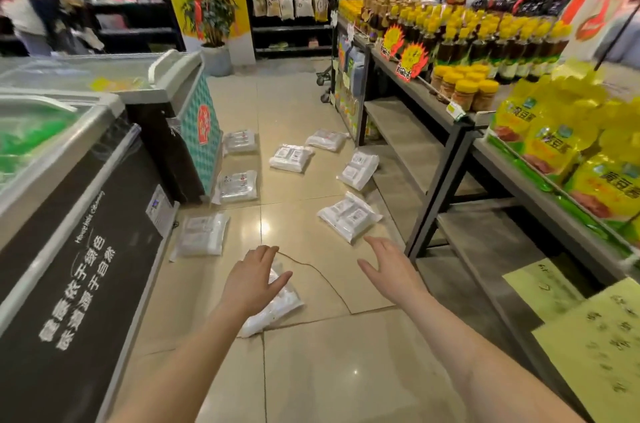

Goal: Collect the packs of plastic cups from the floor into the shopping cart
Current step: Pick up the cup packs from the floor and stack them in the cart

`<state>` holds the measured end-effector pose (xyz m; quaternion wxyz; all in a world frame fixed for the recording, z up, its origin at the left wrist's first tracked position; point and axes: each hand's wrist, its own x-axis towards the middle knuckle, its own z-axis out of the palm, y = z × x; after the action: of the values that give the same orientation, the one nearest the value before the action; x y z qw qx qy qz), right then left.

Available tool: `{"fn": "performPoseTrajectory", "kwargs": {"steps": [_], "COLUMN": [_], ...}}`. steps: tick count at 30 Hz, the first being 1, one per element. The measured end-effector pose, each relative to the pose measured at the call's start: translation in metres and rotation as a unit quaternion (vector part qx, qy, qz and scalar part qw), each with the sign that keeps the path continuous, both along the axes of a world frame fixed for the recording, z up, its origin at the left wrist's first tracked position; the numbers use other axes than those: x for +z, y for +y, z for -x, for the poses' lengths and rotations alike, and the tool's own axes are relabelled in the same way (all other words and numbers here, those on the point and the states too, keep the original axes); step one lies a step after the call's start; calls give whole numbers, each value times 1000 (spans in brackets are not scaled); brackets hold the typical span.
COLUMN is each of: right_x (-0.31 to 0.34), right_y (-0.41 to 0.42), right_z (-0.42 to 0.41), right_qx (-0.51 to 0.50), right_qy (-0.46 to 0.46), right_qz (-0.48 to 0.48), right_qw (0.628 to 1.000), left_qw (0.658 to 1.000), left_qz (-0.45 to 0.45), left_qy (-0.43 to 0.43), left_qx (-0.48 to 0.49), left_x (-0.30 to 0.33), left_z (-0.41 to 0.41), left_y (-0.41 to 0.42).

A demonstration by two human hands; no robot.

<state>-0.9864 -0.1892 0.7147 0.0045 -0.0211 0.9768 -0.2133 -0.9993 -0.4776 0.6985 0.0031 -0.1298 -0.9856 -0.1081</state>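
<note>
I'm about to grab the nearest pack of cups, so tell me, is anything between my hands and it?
Nothing visible blocks it. Your left hand hovers open right over the nearest pack, your right hand is open beside it above bare floor tiles. The shopping cart isn't identifiable in view.

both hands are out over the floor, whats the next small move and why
Probably lower the left hand onto the nearest pack and curl the fingers round it: it lies partly under that open hand, while the right hand hangs over bare floor, holding nothing.
</note>
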Motion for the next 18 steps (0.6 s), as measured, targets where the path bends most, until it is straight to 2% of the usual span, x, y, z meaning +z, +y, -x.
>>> {"fn": "performPoseTrajectory", "kwargs": {"steps": [8,18], "right_x": [-45,-101], "right_y": [-27,-113], "right_z": [109,270], "right_qx": [41,54], "right_qy": [-47,-138], "right_qz": [12,5], "right_qw": [998,989], "left_qw": [996,981], "left_qz": [-18,-34], "left_qy": [-53,-121], "left_qx": [77,150], "left_x": [-33,-85], "left_z": [84,223], "left_y": [-43,-141]}}
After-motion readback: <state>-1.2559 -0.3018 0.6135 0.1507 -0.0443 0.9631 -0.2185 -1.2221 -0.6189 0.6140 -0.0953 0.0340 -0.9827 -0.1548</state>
